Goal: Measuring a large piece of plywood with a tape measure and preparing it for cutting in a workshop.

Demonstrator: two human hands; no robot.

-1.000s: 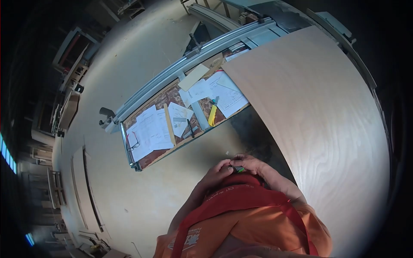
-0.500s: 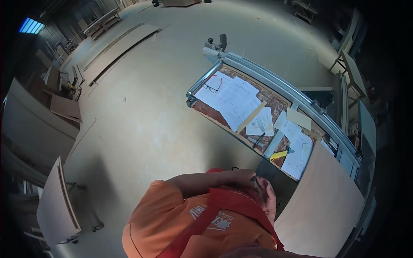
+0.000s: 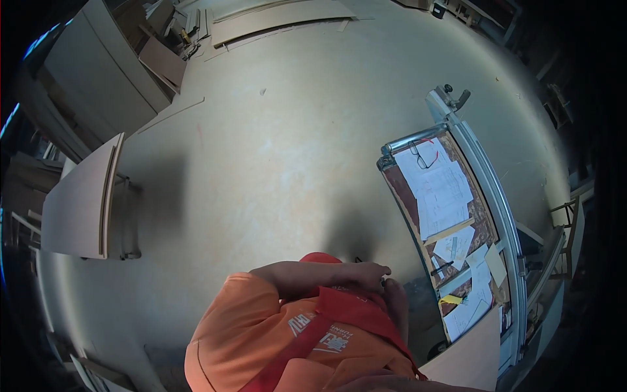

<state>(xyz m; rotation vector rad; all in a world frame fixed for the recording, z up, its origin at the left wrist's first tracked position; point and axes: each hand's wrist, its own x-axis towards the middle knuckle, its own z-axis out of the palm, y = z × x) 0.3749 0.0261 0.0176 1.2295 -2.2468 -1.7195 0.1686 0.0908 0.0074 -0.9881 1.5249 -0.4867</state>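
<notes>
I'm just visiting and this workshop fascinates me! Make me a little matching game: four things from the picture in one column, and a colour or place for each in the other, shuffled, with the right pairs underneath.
Things
1. Left hand
2. Eyeglasses
3. T-shirt
4. Apron

Colours and places
A. Red
B. Lying on white papers
C. Close beside the right hand
D. Orange

Right pairs: 1-C, 2-B, 3-D, 4-A

Small dark item [image 3: 383, 283], mostly hidden
</notes>
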